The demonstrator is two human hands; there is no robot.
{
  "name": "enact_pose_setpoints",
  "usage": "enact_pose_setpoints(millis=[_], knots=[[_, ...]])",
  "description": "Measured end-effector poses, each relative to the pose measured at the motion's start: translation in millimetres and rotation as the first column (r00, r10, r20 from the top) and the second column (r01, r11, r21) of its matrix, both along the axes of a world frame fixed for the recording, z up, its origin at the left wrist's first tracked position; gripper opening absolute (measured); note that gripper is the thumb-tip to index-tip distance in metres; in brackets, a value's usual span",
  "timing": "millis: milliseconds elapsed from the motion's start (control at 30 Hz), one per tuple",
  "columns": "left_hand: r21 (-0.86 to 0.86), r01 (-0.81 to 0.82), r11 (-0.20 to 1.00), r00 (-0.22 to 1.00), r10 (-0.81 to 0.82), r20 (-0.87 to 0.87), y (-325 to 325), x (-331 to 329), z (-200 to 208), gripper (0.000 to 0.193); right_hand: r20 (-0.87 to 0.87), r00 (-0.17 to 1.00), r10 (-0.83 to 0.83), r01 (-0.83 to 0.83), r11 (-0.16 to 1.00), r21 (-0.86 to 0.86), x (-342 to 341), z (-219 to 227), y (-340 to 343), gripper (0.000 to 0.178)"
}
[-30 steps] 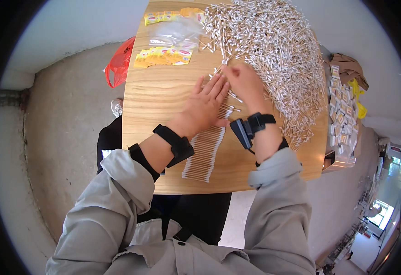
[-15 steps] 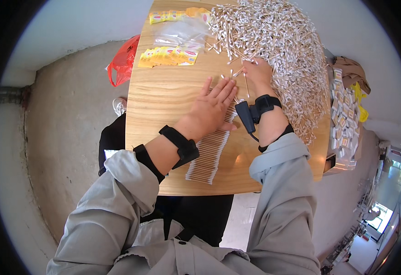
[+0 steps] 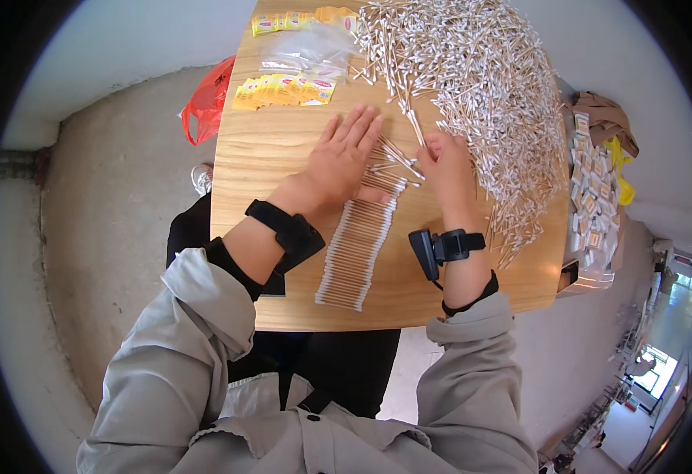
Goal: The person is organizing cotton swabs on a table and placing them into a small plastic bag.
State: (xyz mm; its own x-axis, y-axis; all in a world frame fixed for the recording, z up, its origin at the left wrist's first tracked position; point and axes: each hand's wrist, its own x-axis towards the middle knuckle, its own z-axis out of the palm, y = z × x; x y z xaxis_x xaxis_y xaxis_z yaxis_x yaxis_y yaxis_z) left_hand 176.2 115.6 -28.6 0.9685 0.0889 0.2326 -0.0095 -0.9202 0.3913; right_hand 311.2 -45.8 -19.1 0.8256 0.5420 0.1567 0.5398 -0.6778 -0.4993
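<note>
My left hand (image 3: 339,162) lies flat with its fingers stretched out, its thumb across the upper end of a neat row of cotton swabs (image 3: 355,251) laid side by side. Several loose swabs (image 3: 393,160) lie askew between the two hands, some partly under the left fingers. To the right, my right hand (image 3: 447,166) is closed, thumb and fingers pinching the near ends of a few cotton swabs (image 3: 414,126) at the edge of a big heap of swabs (image 3: 480,71). Exactly how many it grips is hidden.
Yellow printed packets (image 3: 282,91) lie fanned out at the table's far left, near a clear plastic bag (image 3: 306,54) and more yellow packets (image 3: 286,22). A red plastic bag (image 3: 203,103) hangs by the left edge. Small white boxes (image 3: 592,189) are piled beyond the right edge.
My left hand has shifted left and slightly up, uncovering more of the row and some askew swabs. The right hand has come down from the heap's edge, toward me.
</note>
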Motion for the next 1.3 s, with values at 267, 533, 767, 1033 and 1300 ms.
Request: enact_pose_setpoints(millis=[267,533,767,1033,1300], knots=[[-0.02,-0.011,1.0,0.999,0.011,0.035,-3.8,4.4,12.2,0.063,-0.119,0.982,0.148,-0.107,0.948,0.299,0.7,-7.9,-3.9,0.026],[0.04,0.081,0.996,0.996,-0.083,0.035,8.8,12.0,12.3,0.048,0.149,0.956,0.254,-0.278,0.945,0.172,-6.8,-4.3,-18.1,0.028],[-0.075,-0.02,0.997,0.998,0.024,0.056,5.6,7.8,15.3,0.048,-0.094,0.985,0.148,-0.124,0.967,0.22,-10.1,1.3,-10.1,0.017],[-0.168,-0.015,0.986,0.993,0.033,0.111,7.5,7.3,14.2,0.03,-0.123,0.974,0.191,-0.149,0.945,0.293,-2.7,-8.6,-10.6,0.013],[-0.158,-0.034,0.987,0.987,0.058,0.15,9.0,5.3,13.8,0.009,-0.183,0.963,0.197,-0.12,0.923,0.365,-4.4,-2.7,-18.8,0.011]])
